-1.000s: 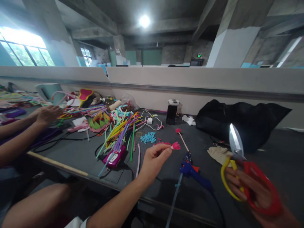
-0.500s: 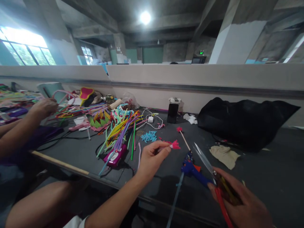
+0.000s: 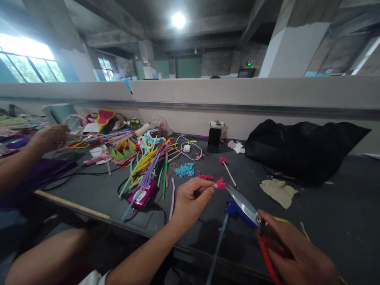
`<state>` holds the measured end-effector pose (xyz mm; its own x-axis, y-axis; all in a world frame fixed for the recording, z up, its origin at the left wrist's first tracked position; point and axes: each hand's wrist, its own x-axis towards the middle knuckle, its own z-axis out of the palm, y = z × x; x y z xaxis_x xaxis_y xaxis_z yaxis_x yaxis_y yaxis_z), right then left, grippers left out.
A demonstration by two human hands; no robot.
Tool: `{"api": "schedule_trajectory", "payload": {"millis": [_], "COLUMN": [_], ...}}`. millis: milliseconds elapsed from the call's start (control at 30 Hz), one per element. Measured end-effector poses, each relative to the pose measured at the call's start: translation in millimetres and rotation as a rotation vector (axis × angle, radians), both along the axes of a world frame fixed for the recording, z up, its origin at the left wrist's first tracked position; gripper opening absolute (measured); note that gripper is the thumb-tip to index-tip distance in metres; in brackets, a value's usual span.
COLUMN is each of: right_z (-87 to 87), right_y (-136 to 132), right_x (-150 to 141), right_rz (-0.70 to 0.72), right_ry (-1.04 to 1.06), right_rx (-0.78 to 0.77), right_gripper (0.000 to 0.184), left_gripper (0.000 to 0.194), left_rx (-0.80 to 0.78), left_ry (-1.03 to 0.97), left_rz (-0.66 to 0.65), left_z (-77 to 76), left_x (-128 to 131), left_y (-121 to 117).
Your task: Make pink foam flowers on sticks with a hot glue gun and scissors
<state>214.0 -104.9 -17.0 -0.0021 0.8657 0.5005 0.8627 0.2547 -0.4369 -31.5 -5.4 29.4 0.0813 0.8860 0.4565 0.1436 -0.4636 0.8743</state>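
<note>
My left hand (image 3: 192, 202) pinches a small pink fringed flower (image 3: 220, 183) by its pale base, its fringe pointing right. In my right hand (image 3: 297, 249) is a pair of scissors (image 3: 245, 206) with red handles; the tips reach to the right edge of the fringe, and I cannot tell if they touch it. Beneath the blades lies a blue glue gun (image 3: 237, 211), partly covered, with a clear glue stick trailing toward the table edge. A pink-tipped stick (image 3: 228, 172) rests just behind. Small red-pink pieces (image 3: 205, 177) and a pile of light blue pieces (image 3: 184, 170) lie beyond my left hand.
Left of my hand are colourful pipe cleaners (image 3: 145, 170) over a purple device (image 3: 143, 194). A phone (image 3: 214, 140) stands at the back. A black bag (image 3: 299, 154) and beige cloth (image 3: 279, 192) lie right. Another person's hand (image 3: 50, 138) works at far left.
The scissors have moved left and their tips now reach the flower. My left hand stays almost in place, the flower turned slightly. The red-pink pieces behind it show more.
</note>
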Motion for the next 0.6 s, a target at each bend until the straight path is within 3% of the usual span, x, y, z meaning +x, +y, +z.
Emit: {"api": "schedule_trajectory", "payload": {"millis": [233, 400, 600], "right_z": [-3.2, 6.3, 2.9], "right_y": [-3, -1, 0], "right_x": [1, -2, 2], "right_rz": [-0.013, -0.003, 0.019], "right_ry": [-0.065, -0.053, -0.173], "right_rx": [0.056, 0.097, 0.065], "right_gripper": [0.050, 0.040, 0.043], "left_gripper": [0.011, 0.012, 0.014], "left_rx": [0.053, 0.214, 0.379], "left_ry": [0.038, 0.143, 0.241], "left_rz": [0.023, 0.047, 0.056], "left_z": [4.2, 5.5, 3.1], "left_x": [1, -1, -1], "left_y": [-4, -4, -3]}}
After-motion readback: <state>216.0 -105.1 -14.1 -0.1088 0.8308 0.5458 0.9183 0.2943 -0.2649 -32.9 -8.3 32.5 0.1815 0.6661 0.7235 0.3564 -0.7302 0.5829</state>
